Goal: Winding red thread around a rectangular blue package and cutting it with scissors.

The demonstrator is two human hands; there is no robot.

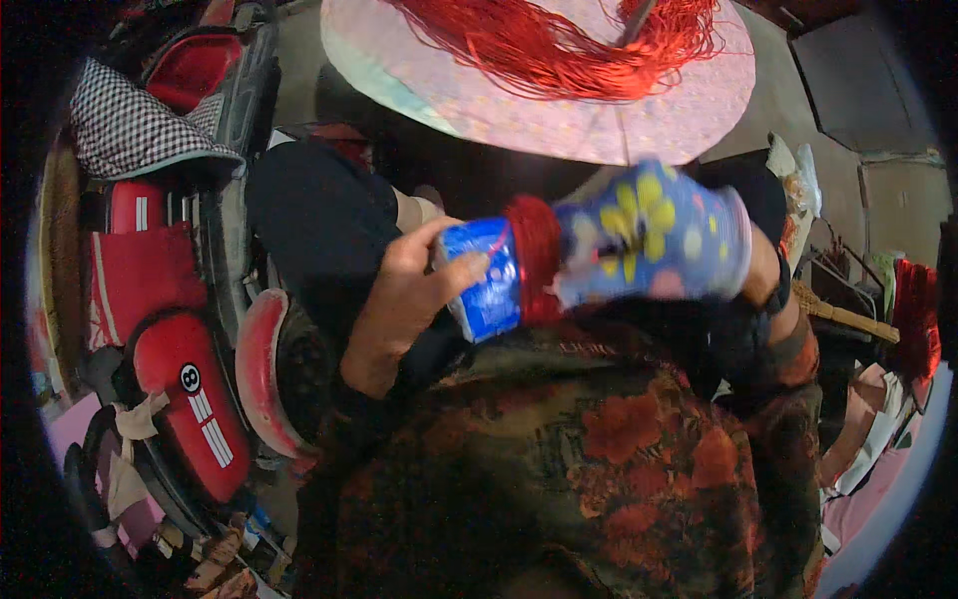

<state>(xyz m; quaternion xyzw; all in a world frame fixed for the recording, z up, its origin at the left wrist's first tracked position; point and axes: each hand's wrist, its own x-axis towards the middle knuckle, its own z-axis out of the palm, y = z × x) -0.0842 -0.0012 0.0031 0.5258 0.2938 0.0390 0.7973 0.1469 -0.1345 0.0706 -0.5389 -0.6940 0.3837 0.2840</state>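
Note:
My left hand [404, 285] is closed around one end of a shiny blue block-shaped packet [486, 285], its thumb lying across the top. Dark red thread [537, 258] is wound in a thick band around the packet's other end. A blue floral cloth cover [654, 235] with yellow flowers and pale dots reaches from that band to my right wrist. Of my right hand [762, 268] only the wrist side shows, with a dark band on it. The cloth hides its fingers, and motion blurs the area where the cloth meets the thread.
Beyond my knees stands a round pink-covered table [559, 125] with a large bundle of red cord [589, 65]. At left are a red-and-black vehicle [190, 399] and a checked cloth [135, 125]. Red shiny material [915, 304] and a straw-coloured broom [848, 314] are at right.

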